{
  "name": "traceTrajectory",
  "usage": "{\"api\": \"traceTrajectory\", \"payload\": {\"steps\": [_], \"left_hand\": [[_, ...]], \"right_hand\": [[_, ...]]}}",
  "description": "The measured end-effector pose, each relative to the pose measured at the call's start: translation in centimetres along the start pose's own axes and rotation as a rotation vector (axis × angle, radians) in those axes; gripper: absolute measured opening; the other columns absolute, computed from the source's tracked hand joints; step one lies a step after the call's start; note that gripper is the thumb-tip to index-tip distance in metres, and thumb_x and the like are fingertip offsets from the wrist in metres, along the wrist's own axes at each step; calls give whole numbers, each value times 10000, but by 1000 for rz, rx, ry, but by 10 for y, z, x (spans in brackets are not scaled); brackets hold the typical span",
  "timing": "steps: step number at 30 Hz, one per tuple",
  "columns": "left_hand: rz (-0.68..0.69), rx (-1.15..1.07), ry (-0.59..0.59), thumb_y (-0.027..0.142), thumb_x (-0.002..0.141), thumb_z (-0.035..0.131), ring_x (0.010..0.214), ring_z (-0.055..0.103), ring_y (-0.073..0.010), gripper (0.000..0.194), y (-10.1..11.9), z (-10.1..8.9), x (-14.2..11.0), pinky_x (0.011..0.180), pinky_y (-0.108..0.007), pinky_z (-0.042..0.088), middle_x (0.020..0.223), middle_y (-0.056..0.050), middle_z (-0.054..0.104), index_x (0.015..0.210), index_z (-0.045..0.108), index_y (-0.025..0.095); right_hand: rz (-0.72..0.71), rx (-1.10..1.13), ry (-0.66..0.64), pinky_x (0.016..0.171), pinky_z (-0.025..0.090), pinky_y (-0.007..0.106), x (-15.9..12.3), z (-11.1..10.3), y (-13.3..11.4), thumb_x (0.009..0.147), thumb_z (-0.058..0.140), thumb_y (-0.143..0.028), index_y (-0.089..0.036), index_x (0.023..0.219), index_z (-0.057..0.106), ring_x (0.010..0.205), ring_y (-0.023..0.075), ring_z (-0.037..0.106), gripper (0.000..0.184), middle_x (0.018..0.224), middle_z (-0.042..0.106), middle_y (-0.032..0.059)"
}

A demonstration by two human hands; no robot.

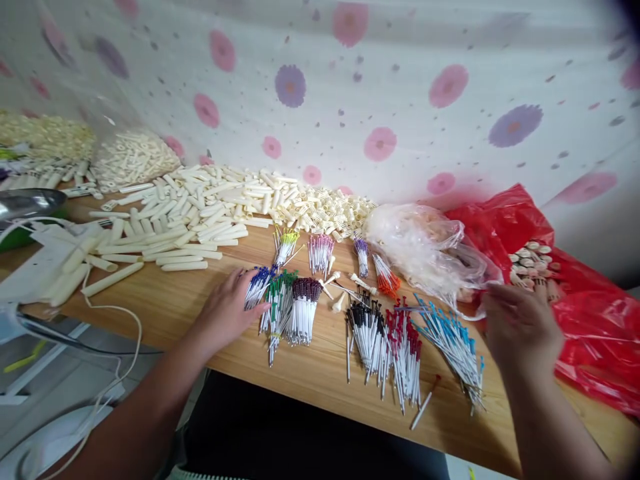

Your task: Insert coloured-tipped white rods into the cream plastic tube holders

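The blue-headed sticks [256, 289] lie on the surface [325, 363], close beside the green-headed sticks [280, 300] at their nine o'clock; the left hand [225, 305] curves around the blue ones, but whether its grip is clamped I cannot tell. Light, even pressure should keep the colours apart. At three o'clock, the right hand [523, 327] meets the clear bag's [415, 237] edge, grip unclear.

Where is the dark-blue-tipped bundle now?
Head view, left of centre: the dark-blue-tipped bundle lies at the left hand, just left of the green-tipped bundle.
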State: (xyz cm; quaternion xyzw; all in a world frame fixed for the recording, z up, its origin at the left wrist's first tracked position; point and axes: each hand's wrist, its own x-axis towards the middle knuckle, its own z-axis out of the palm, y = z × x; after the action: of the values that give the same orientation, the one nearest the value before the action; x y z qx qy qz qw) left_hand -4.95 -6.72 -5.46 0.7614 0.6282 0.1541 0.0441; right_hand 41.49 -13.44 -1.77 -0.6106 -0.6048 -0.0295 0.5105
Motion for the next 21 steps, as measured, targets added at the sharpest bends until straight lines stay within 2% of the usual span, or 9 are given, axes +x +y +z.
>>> {"api": "traceTrajectory", "payload": {"steps": [1, 2, 4, 5, 6, 9, 12, 16, 21], "left_hand": [[-20, 28, -10, 495, 823, 522, 1347, 325, -348, 646, 6, 3, 1, 1065, -483, 318, 1458, -171, 358, 1371, 395, 177], [-25, 45, -29, 509, 817, 532, 1349, 311, -371, 668, 12, 6, 3, 1057, -511, 309, 1469, -180, 337, 1385, 387, 187], [-42, 63, -62, 542, 816, 527, 1345, 294, -409, 691, 21, 8, 4, 1041, -555, 290, 1490, -179, 304, 1407, 369, 218], [-47, 64, -75, 553, 817, 523, 1344, 284, -424, 696, 26, 8, 5, 1035, -570, 283, 1500, -174, 290, 1413, 363, 232], [-50, 62, -88, 561, 817, 520, 1345, 271, -438, 697, 29, 7, 5, 1029, -584, 277, 1510, -165, 278, 1418, 358, 248], [-56, 52, -118, 543, 813, 535, 1348, 231, -471, 686, 39, 6, 3, 1012, -616, 273, 1532, -134, 251, 1424, 350, 292], [-65, 58, -140, 494, 809, 557, 1357, 189, -493, 680, 44, 8, 0, 998, -661, 260, 1551, -113, 217, 1427, 349, 303], [-43, 71, -141, 540, 826, 511, 1378, 99, -510, 681, 45, 14, -2, 987, -720, 207, 1573, -102, 161, 1437, 336, 296], [-41, 47, -88, 549, 885, 396, 1392, 121, -474, 614, 34, 9, -5, 1001, -712, 204, 1573, -90, 168, 1445, 310, 313]], "right_hand": [[-145, -105, 17, 720, 529, 423, -3, 14, -21, 846, 581, -249, -401, 1102, 619, 914, 285, 624, 301, 1014, 626, 54], [-317, -106, -57, 729, 530, 432, -4, 29, -42, 842, 575, -211, -333, 1100, 631, 871, 274, 629, 291, 963, 639, 72], [-491, -59, -290, 755, 554, 351, -7, 60, -82, 853, 548, -176, -306, 1105, 633, 901, 210, 639, 296, 1002, 666, 44], [-624, -65, -479, 814, 546, 356, -9, 76, -99, 880, 493, -141, -267, 1161, 608, 990, 214, 615, 329, 1079, 657, 64], [-732, -108, -595, 871, 528, 380, -12, 92, -113, 901, 460, -126, -248, 1192, 593, 1079, 231, 573, 343, 1148, 639, 72], [-1018, -201, -681, 947, 484, 446, -20, 136, -140, 932, 469, -192, -287, 1246, 551, 1237, 277, 449, 337, 1297, 565, 43], [-1167, -220, -674, 1000, 437, 466, -23, 167, -145, 942, 474, -231, -280, 1174, 591, 1268, 275, 422, 265, 1316, 549, 41], [-1215, -179, -619, 1032, 402, 465, -14, 172, -135, 941, 486, -270, -255, 1057, 632, 1248, 267, 455, 187, 1227, 610, 33], [-1104, -163, -561, 1027, 402, 441, -8, 141, -127, 925, 514, -210, -233, 1026, 629, 1208, 229, 497, 155, 1185, 641, 38]]}}
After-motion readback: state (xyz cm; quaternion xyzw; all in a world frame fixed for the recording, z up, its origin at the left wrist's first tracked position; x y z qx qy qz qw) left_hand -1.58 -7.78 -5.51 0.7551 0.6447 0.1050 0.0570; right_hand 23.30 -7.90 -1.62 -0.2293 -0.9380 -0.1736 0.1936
